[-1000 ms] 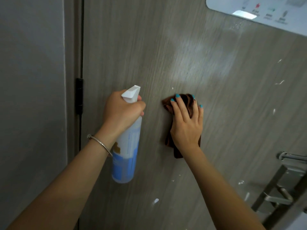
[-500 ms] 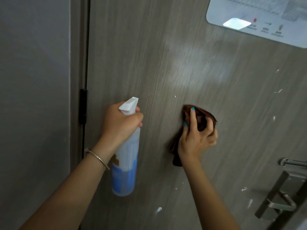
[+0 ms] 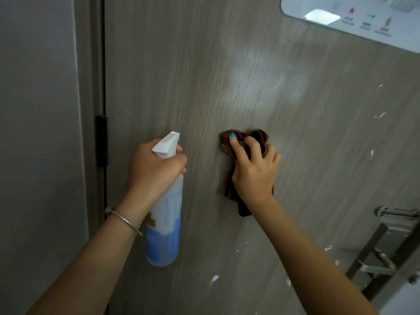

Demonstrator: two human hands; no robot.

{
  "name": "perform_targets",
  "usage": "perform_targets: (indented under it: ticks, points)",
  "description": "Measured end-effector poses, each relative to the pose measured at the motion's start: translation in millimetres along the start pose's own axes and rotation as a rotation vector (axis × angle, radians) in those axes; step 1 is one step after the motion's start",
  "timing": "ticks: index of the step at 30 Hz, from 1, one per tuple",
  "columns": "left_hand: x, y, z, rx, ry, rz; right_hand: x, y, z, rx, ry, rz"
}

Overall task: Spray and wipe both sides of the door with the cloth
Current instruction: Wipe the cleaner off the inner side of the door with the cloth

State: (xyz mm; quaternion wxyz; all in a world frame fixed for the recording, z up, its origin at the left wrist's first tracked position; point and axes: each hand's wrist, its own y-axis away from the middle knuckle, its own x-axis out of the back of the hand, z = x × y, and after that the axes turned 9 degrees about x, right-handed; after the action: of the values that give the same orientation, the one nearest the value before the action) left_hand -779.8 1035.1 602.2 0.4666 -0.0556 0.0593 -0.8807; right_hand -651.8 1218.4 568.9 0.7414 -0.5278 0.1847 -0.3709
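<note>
A grey wood-grain door (image 3: 227,76) fills most of the view, with a wet sheen in its upper middle and white specks on its right side. My right hand (image 3: 254,171) presses a bunched dark brown cloth (image 3: 245,142) flat against the door at mid height. My left hand (image 3: 156,169) grips the neck of a clear spray bottle (image 3: 164,223) with a white nozzle and blue label, held upright just left of the cloth, its nozzle pointing up and right.
A black hinge (image 3: 101,140) sits on the door's left edge beside the grey wall (image 3: 36,133). A metal lever handle and lock plate (image 3: 381,258) lie at lower right. A white sign (image 3: 363,19) is fixed at the top right.
My right hand has moved the cloth over the door, first right and down, then back left, its fingers curling from flat to bunched. The bottle has stayed about where it was.
</note>
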Motion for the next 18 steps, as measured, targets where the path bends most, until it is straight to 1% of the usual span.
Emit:
perform_targets:
  ticks: [2, 5, 7, 8, 12, 14, 16, 18]
  points:
    - [0, 8, -1, 0.014, -0.011, -0.006, 10, 12, -5, 0.023, -0.008, -0.106]
    - [3, 22, 2, 0.012, 0.003, -0.023, 28, 33, -16, 0.036, -0.067, -0.327]
    - [4, 32, 3, 0.014, 0.017, -0.045, 38, 41, -20, -0.029, -0.164, -0.422]
    - [4, 37, 4, 0.013, 0.021, -0.048, 43, 43, -22, -0.105, -0.232, -0.437]
    - [3, 54, 6, 0.019, 0.030, -0.061, 60, 42, -22, -0.571, -0.560, -0.352]
    - [4, 59, 6, 0.041, 0.046, -0.064, 65, 41, -18, -0.723, -0.675, -0.301]
    - [6, 64, 7, 0.058, 0.076, -0.068, 71, 36, -14, -0.773, -0.736, -0.274]
    - [7, 67, 7, 0.062, 0.094, -0.065, 77, 27, -11, -0.686, -0.716, -0.221]
